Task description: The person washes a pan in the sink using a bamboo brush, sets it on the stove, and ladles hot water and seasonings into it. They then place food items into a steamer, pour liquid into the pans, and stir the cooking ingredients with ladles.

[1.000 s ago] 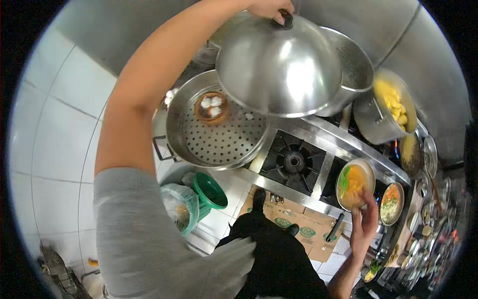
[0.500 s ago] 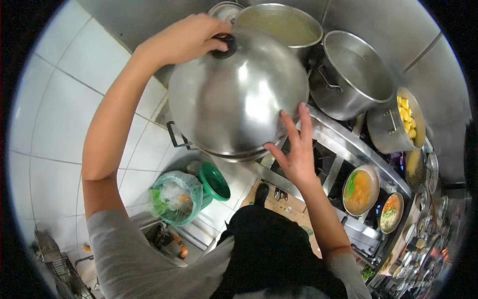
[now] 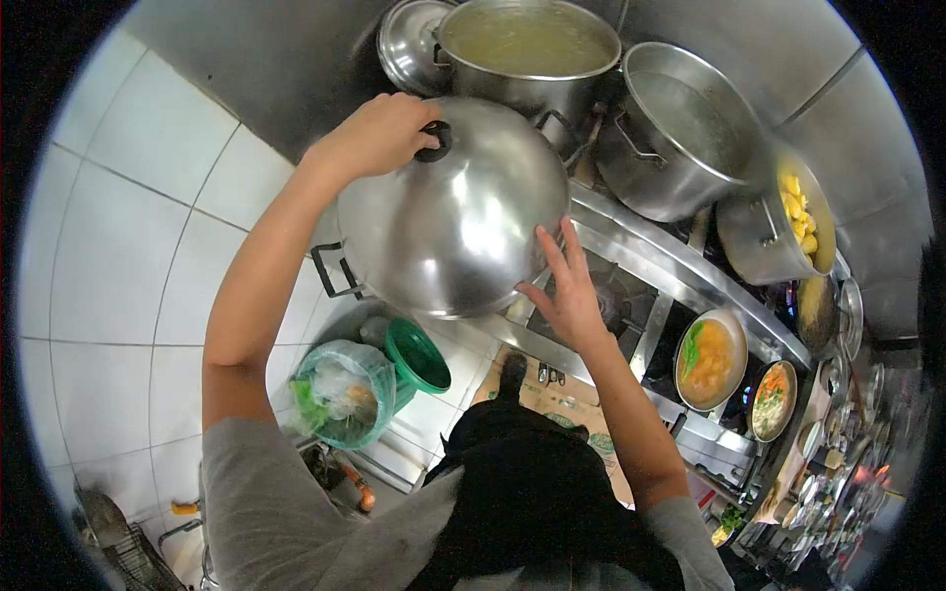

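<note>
A large domed steel lid [image 3: 463,217] fills the middle of the view, lying over a vessel whose black side handle [image 3: 333,273] sticks out at the left. My left hand [image 3: 389,133] is closed around the lid's black knob [image 3: 434,142]. At the lid's right edge, my right hand [image 3: 572,295] has its fingers spread, with the fingertips against the metal. What lies beneath the lid is hidden.
Behind the lid stand a pot of yellowish liquid [image 3: 532,39], a second deep pot [image 3: 650,158] and a pot with yellow chunks [image 3: 769,231]. Two pans, one with orange food [image 3: 711,360], sit on the stove. A lined green bin [image 3: 394,394] is below left.
The domed lid has come down, away from the camera, with my left hand still on its knob. My right hand has shifted slightly left, still at its edge.
</note>
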{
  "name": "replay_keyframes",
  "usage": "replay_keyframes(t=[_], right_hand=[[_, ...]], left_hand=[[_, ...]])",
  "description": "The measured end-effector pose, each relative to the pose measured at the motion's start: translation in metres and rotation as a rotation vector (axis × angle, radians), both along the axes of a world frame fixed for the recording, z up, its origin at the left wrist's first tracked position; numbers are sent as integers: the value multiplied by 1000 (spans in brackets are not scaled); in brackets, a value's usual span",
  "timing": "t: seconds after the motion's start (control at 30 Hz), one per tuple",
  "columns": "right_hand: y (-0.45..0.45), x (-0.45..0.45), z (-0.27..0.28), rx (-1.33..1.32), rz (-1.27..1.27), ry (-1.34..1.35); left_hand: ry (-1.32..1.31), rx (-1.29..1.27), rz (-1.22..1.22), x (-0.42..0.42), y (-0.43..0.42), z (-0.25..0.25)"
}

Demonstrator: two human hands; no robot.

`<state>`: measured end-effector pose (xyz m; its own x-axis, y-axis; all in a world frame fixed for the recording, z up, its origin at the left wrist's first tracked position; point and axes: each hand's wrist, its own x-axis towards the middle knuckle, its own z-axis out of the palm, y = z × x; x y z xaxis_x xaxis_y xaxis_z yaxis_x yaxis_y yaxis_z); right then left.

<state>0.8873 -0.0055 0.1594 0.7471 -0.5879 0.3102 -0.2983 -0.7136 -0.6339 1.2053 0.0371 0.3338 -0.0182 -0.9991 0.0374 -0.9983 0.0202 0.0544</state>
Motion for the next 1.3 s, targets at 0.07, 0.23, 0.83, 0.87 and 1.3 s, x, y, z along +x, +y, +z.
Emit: replay_keyframes(t=[0.07, 0.23, 0.83, 0.87, 1.3], right_hand=[[0, 1, -7, 36, 9, -68], [11, -3, -6, -38, -76, -82], [179, -257, -217, 428, 737, 975], [184, -258, -214, 567, 692, 943], [337, -98, -257, 684, 507, 1234]], left_hand=[[23, 12, 21, 2, -1, -6], [27, -4, 142, -13, 5, -6], [105, -1083, 1722, -352, 657, -290], [502, -1555, 1725, -352, 706, -289], [124, -985, 2067, -160, 1184, -300]])
